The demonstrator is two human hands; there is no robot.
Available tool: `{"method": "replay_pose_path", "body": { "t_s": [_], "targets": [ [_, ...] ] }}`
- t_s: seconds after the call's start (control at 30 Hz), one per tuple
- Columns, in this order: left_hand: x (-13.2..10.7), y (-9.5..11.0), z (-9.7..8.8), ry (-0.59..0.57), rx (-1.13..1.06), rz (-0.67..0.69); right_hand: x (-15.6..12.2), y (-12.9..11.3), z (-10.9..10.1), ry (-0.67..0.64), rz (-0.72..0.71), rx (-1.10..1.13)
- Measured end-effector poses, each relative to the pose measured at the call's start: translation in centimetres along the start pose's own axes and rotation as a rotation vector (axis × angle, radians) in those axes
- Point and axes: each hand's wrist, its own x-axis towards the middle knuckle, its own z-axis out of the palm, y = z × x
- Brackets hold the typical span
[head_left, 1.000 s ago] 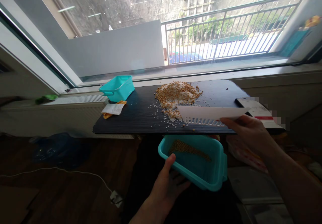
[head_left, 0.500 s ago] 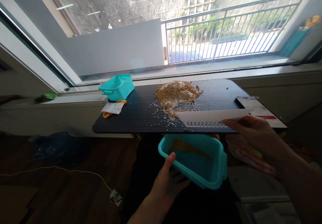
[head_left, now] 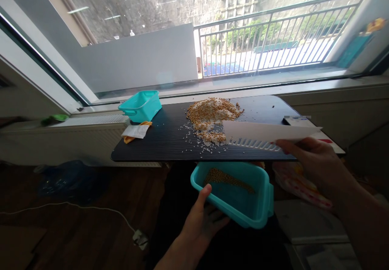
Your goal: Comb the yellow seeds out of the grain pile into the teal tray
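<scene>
My left hand (head_left: 199, 221) grips the near left rim of a teal plastic basket (head_left: 240, 205) held below the front edge of the black table (head_left: 158, 140). A strip of yellow beans lies in that basket. My right hand (head_left: 310, 160) holds a white slotted scraper (head_left: 261, 134) above the table, its edge beside a pile of mixed beans and rice (head_left: 212, 114).
A second teal basket (head_left: 141, 106) stands at the table's back left corner, with a small packet (head_left: 135, 131) in front of it. A phone (head_left: 304, 122) lies at the right end. A white cable (head_left: 75, 207) runs over the floor on the left.
My right hand has lifted the scraper and carried it a little to the right and farther back, next to the pile. The left hand and basket have barely moved.
</scene>
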Motion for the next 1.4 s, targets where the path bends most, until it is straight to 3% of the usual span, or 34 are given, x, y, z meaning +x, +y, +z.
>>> {"method": "replay_pose_path", "body": {
  "t_s": [0.2,0.4,0.87,1.23,1.4],
  "targets": [
    [0.1,0.0,-0.6,-0.045,-0.017,-0.004,1.8,-1.7,2.5,-0.023,0.017,-0.022],
    [0.0,-0.1,-0.8,-0.040,-0.035,0.004,4.0,-0.5,3.8,-0.109,-0.087,-0.067],
    [-0.2,0.0,-0.4,-0.029,-0.023,-0.008,2.2,-0.6,3.5,-0.236,-0.059,-0.007],
    [0.0,-0.2,-0.6,-0.055,-0.024,0.000,0.4,-1.7,1.7,-0.218,0.086,0.084],
    [0.0,-0.1,-0.4,-0.040,-0.029,0.005,0.5,-1.3,1.7,-0.145,0.075,0.089]
  ]
}}
